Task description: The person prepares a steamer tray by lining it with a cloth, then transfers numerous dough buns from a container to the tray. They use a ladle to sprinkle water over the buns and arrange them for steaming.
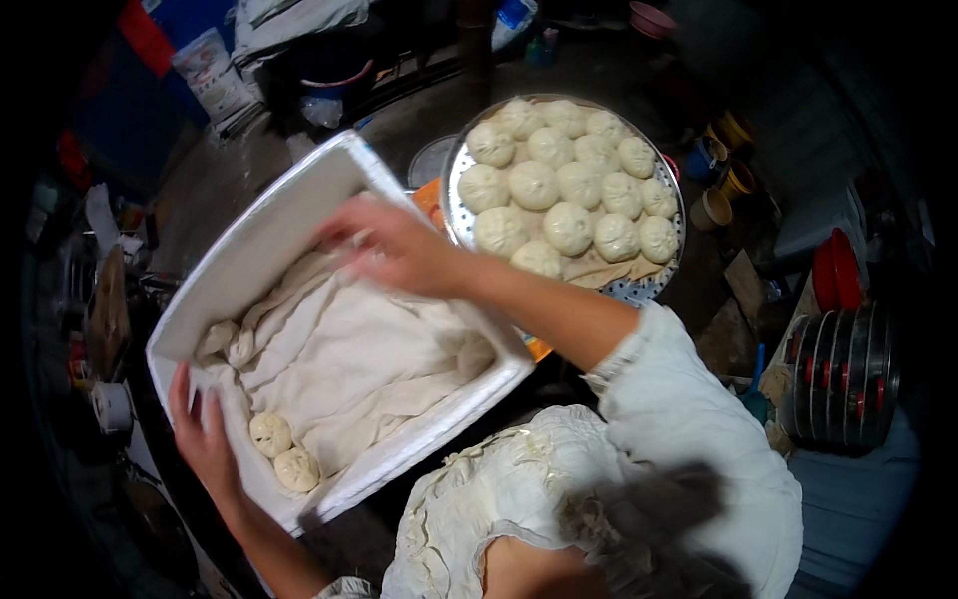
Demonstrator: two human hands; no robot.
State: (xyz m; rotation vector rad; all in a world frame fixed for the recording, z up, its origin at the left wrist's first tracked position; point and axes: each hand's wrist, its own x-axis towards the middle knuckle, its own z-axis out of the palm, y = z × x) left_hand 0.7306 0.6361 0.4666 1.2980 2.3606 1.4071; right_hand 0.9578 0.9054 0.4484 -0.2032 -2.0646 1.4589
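Observation:
A white foam box (419,461) stands tilted in front of me, lined with a crumpled pale cloth (339,359). My left hand (208,439) rests against the box's left wall, fingers stretched and apart. Motion smears my right hand (384,248), which is over the far right part of the box above the cloth; whether it holds anything is unclear. Two pleated buns (282,451) lie side by side in the near left corner of the box. Beyond my right forearm, a round perforated metal steamer tray (651,288) bears many pale pleated buns (569,228).
Stacked round metal steamer trays (843,374) stand at the right beside a red basin (836,270). Several small buckets (736,180) sit at the far right. A white sack (215,80) leans at the far left. A white roll (112,407) lies left of the box.

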